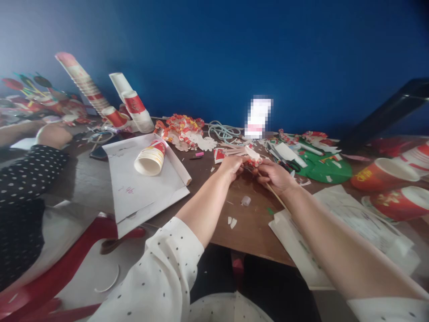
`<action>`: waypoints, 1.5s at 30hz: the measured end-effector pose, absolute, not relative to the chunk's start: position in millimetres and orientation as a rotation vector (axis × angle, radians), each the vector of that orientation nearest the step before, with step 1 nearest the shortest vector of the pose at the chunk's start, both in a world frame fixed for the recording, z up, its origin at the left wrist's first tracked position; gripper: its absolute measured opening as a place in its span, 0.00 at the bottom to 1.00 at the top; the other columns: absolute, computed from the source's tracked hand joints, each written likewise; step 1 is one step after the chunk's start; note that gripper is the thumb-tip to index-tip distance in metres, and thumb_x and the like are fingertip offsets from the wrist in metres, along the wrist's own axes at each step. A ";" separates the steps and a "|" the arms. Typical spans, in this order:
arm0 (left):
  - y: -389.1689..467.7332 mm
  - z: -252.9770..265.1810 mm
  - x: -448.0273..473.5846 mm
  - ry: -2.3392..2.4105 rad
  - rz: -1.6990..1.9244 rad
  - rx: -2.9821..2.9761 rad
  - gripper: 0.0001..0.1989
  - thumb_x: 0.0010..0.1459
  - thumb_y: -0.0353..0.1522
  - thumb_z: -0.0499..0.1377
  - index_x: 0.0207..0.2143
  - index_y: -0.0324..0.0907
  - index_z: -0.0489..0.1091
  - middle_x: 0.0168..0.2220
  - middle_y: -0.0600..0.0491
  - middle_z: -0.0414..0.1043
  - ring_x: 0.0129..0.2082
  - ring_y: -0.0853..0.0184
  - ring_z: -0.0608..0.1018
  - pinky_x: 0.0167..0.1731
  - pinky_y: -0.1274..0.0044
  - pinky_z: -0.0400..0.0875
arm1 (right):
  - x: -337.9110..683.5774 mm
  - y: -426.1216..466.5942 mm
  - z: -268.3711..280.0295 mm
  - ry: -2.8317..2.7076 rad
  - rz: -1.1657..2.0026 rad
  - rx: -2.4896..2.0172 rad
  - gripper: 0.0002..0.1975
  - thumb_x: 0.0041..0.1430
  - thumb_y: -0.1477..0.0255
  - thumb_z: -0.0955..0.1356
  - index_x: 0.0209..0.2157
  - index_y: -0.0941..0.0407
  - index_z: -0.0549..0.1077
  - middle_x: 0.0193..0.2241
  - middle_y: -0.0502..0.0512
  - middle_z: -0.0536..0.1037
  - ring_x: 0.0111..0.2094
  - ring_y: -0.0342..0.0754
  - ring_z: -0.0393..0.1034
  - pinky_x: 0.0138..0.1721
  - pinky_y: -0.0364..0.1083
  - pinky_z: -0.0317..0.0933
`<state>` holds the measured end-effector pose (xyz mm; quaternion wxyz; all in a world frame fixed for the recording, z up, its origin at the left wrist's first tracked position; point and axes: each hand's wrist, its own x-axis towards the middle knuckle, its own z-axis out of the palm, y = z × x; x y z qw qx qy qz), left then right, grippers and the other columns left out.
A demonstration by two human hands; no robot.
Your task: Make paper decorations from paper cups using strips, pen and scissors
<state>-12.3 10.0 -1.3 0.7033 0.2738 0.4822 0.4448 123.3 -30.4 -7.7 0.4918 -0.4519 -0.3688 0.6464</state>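
Note:
Over the brown table, both hands meet at a small red-and-white paper cutout (254, 156). My left hand (233, 167) pinches it from the left with curled fingers, and pale paper strips lie just behind. On the other side my right hand (274, 174) has its thumb and fingers closed at the cutout's right edge. A thin stick (277, 197) runs from under the right hand toward my forearm; whether the fingers grip it cannot be seen. Below the hands are a small clear cap-like piece (246, 201) and white paper scraps (232, 222).
Stacked paper cups (149, 158) lie on white sheets (134, 197) at left. A heap of cut paper (186, 129) and a coiled cord (223, 130) sit behind. To the right are a green disc (321, 165) and red cups (382, 173). Another person's sleeve (30, 174) shows far left.

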 end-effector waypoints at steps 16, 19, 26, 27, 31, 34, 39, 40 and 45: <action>5.2 -0.1 -14.9 0.945 0.983 0.605 0.08 0.51 0.26 0.69 0.23 0.35 0.73 0.20 0.55 0.69 0.18 0.79 0.67 0.19 0.87 0.64 | 133.7 -31.1 2.6 -0.649 1.749 -0.949 0.14 0.45 0.87 0.67 0.31 0.54 0.66 0.27 0.47 0.69 0.22 0.35 0.62 0.10 0.28 0.45; 4.4 2.3 -19.3 0.922 0.927 0.631 0.06 0.52 0.23 0.68 0.25 0.34 0.74 0.21 0.54 0.70 0.20 0.78 0.69 0.21 0.86 0.68 | 143.1 -31.3 6.0 -0.603 1.787 -0.885 0.12 0.49 0.86 0.66 0.31 0.55 0.67 0.30 0.50 0.71 0.22 0.34 0.62 0.10 0.27 0.46; 11.9 1.8 -24.2 0.930 1.018 0.521 0.06 0.53 0.18 0.63 0.27 0.34 0.73 0.28 0.47 0.76 0.31 0.70 0.80 0.31 0.82 0.75 | 155.0 -35.6 14.4 -0.613 1.799 -0.883 0.12 0.53 0.85 0.63 0.35 0.55 0.71 0.34 0.53 0.72 0.21 0.34 0.61 0.09 0.27 0.46; 13.4 0.5 -24.4 0.921 1.059 0.500 0.06 0.53 0.18 0.64 0.28 0.35 0.73 0.28 0.48 0.76 0.31 0.69 0.80 0.31 0.81 0.75 | 155.3 -36.0 14.6 -0.661 1.793 -0.900 0.12 0.53 0.84 0.64 0.35 0.55 0.72 0.34 0.53 0.72 0.21 0.35 0.61 0.09 0.27 0.45; 16.7 -3.2 -24.1 0.912 1.167 0.481 0.05 0.54 0.20 0.63 0.27 0.34 0.73 0.26 0.51 0.74 0.27 0.73 0.78 0.31 0.81 0.75 | 155.9 -35.1 12.5 -0.779 1.801 -0.923 0.09 0.53 0.82 0.66 0.35 0.56 0.73 0.34 0.55 0.72 0.21 0.35 0.60 0.08 0.29 0.45; 16.1 -2.8 -23.2 0.913 1.174 0.507 0.06 0.55 0.19 0.63 0.26 0.33 0.73 0.24 0.52 0.73 0.25 0.75 0.76 0.31 0.81 0.75 | 156.5 -33.2 10.2 -0.756 1.807 -0.946 0.08 0.54 0.82 0.66 0.34 0.56 0.72 0.32 0.54 0.72 0.21 0.36 0.60 0.09 0.28 0.46; 16.1 -2.2 -21.1 0.897 1.214 0.487 0.07 0.55 0.19 0.63 0.25 0.34 0.73 0.24 0.52 0.73 0.25 0.76 0.77 0.34 0.82 0.75 | 156.1 -31.4 9.1 -0.505 1.852 -0.962 0.11 0.55 0.86 0.65 0.34 0.57 0.73 0.30 0.52 0.73 0.23 0.34 0.64 0.13 0.26 0.53; 16.7 -2.6 -20.8 0.892 1.231 0.477 0.08 0.55 0.19 0.62 0.25 0.34 0.73 0.24 0.53 0.73 0.26 0.76 0.77 0.34 0.82 0.75 | 155.4 -31.3 9.1 -0.468 1.859 -0.965 0.11 0.54 0.86 0.65 0.35 0.57 0.73 0.30 0.52 0.73 0.23 0.33 0.65 0.13 0.25 0.54; 21.7 -3.3 -21.9 0.875 1.312 0.378 0.07 0.57 0.20 0.62 0.27 0.34 0.73 0.25 0.54 0.72 0.26 0.77 0.76 0.35 0.84 0.75 | 151.0 -31.3 8.6 -0.408 1.857 -1.049 0.13 0.51 0.88 0.66 0.36 0.58 0.74 0.31 0.52 0.76 0.22 0.33 0.67 0.15 0.26 0.58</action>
